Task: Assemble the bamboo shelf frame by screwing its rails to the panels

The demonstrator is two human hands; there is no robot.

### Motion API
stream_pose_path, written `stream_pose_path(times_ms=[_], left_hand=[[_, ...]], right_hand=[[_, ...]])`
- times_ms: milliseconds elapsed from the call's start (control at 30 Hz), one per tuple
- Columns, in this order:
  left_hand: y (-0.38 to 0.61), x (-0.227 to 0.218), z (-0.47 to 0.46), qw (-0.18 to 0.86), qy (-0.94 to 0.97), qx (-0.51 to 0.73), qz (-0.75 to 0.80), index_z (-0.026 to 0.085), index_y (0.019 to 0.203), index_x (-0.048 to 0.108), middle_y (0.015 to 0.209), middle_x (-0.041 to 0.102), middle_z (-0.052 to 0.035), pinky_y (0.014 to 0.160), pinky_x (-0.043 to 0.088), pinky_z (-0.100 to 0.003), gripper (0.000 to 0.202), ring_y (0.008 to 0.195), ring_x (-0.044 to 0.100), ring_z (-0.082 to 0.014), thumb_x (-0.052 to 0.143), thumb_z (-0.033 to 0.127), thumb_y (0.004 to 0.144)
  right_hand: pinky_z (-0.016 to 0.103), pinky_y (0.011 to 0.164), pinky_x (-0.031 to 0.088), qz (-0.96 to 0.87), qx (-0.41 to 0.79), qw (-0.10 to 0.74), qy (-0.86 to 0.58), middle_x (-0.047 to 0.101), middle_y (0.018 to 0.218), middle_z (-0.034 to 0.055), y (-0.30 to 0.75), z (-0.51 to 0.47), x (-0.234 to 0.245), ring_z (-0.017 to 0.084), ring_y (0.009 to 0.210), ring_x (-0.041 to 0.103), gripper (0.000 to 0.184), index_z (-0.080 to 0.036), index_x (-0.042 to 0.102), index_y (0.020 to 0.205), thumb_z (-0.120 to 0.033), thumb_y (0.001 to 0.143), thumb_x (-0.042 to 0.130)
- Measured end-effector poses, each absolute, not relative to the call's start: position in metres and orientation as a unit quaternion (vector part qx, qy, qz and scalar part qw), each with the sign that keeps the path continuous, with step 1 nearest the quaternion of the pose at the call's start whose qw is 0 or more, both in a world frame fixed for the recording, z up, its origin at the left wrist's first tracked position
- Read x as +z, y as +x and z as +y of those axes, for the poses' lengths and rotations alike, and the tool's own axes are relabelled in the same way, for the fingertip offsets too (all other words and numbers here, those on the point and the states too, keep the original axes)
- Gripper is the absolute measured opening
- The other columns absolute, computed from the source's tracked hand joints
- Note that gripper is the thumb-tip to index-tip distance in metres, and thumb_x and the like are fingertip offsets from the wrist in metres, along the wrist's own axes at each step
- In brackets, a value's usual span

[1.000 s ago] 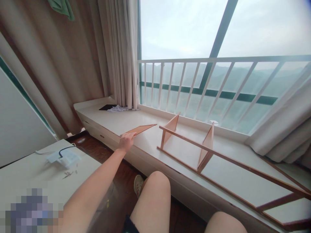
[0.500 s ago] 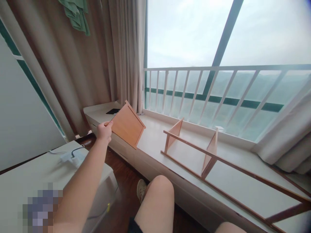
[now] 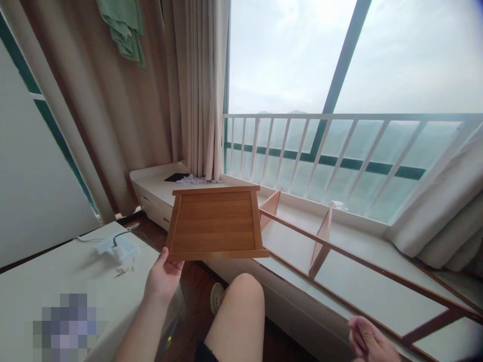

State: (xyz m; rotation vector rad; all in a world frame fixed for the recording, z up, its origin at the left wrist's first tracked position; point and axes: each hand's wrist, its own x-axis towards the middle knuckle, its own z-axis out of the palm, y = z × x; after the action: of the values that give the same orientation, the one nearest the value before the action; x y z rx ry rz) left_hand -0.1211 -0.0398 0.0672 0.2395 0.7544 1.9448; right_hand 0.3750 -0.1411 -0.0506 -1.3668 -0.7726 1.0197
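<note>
My left hand (image 3: 163, 275) grips the lower left corner of a brown wooden panel (image 3: 215, 222) with raised edges, held up flat toward me above my knee. Behind it on the white window ledge (image 3: 362, 281) lies a long wooden frame (image 3: 320, 246) with two upright divider boards. My right hand (image 3: 372, 342) shows at the bottom right edge, near the frame's front rail, blurred, with its fingers partly curled and nothing visible in them.
A white table (image 3: 56, 271) with a small white device and cable (image 3: 118, 246) stands at left. Curtains hang at left and right of the window. A white railing runs behind the ledge. Crumpled paper and a dark pad lie at the ledge's far end.
My left hand lifted the panel off the ledge, brought it toward me and turned it face-on. My right hand has come into view at the bottom right.
</note>
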Motion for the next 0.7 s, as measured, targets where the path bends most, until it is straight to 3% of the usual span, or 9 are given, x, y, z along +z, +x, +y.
stream_pose_path(times_ms=[67, 167, 233, 300, 400, 533, 700], left_hand=[[-0.100, 0.054, -0.063, 0.526, 0.094, 0.777, 0.334, 0.015, 0.090, 0.064, 0.087, 0.071, -0.0040, 0.059, 0.058, -0.024, 0.018, 0.076, 0.068, -0.0145, 0.047, 0.008, 0.090], [-0.067, 0.040, -0.091, 0.570, 0.091, 0.728, 0.370, 0.017, 0.093, 0.064, 0.095, 0.071, -0.0040, 0.062, 0.059, -0.025, 0.013, 0.082, 0.069, -0.0155, 0.055, 0.009, 0.087], [-0.045, 0.033, -0.105, 0.609, 0.107, 0.685, 0.386, 0.016, 0.092, 0.064, 0.099, 0.070, -0.0058, 0.066, 0.059, -0.027, 0.009, 0.086, 0.068, -0.0176, 0.062, 0.014, 0.084], [-0.023, 0.029, -0.118, 0.643, 0.142, 0.641, 0.394, 0.016, 0.094, 0.064, 0.101, 0.069, -0.0068, 0.071, 0.059, -0.028, 0.015, 0.090, 0.068, -0.0198, 0.069, 0.018, 0.080], [0.002, 0.029, -0.130, 0.691, 0.185, 0.570, 0.404, 0.016, 0.099, 0.064, 0.107, 0.068, -0.0082, 0.080, 0.057, -0.030, 0.026, 0.099, 0.066, -0.0223, 0.074, 0.023, 0.076], [0.013, 0.034, -0.128, 0.767, 0.252, 0.437, 0.397, 0.016, 0.106, 0.065, 0.113, 0.067, -0.0095, 0.085, 0.054, -0.031, 0.028, 0.107, 0.063, -0.0250, 0.069, 0.028, 0.081], [0.022, 0.027, -0.105, 0.832, 0.330, 0.247, 0.370, 0.013, 0.118, 0.061, 0.114, 0.067, -0.0146, 0.090, 0.051, -0.037, 0.040, 0.109, 0.062, -0.0295, 0.068, 0.026, 0.081]], right_hand=[[0.020, 0.042, 0.025, -0.338, 0.526, 0.594, -0.506, 0.029, 0.050, -0.0061, 0.352, -0.131, -0.039, 0.006, 0.043, 0.028, 0.038, -0.019, 0.065, 0.078, -0.058, 0.074, 0.068], [0.018, 0.043, 0.025, -0.332, 0.614, 0.591, -0.404, 0.024, 0.054, -0.0076, 0.324, -0.126, -0.020, 0.004, 0.044, 0.023, 0.035, -0.018, 0.066, 0.090, -0.051, 0.079, 0.067], [0.017, 0.043, 0.029, -0.309, 0.630, 0.609, -0.370, 0.031, 0.055, -0.0064, 0.317, -0.128, -0.013, 0.005, 0.045, 0.028, 0.048, -0.020, 0.067, 0.101, -0.061, 0.078, 0.064], [0.020, 0.043, 0.035, -0.275, 0.619, 0.632, -0.377, 0.046, 0.057, -0.0025, 0.319, -0.133, -0.014, 0.008, 0.046, 0.038, 0.058, -0.023, 0.067, 0.105, -0.070, 0.071, 0.063], [0.031, 0.057, 0.051, -0.230, 0.609, 0.635, -0.416, 0.069, 0.080, 0.0051, 0.333, -0.147, -0.021, 0.019, 0.063, 0.061, 0.057, -0.027, 0.063, 0.119, -0.064, 0.076, 0.063], [0.043, 0.082, 0.054, -0.159, 0.633, 0.632, -0.418, 0.072, 0.103, 0.0101, 0.350, -0.165, -0.025, 0.029, 0.091, 0.069, 0.059, -0.021, 0.053, 0.134, -0.054, 0.085, 0.056], [0.042, 0.085, 0.056, -0.101, 0.686, 0.593, -0.409, 0.072, 0.108, 0.0100, 0.360, -0.170, -0.023, 0.029, 0.099, 0.068, 0.054, -0.020, 0.053, 0.133, -0.048, 0.087, 0.057]])
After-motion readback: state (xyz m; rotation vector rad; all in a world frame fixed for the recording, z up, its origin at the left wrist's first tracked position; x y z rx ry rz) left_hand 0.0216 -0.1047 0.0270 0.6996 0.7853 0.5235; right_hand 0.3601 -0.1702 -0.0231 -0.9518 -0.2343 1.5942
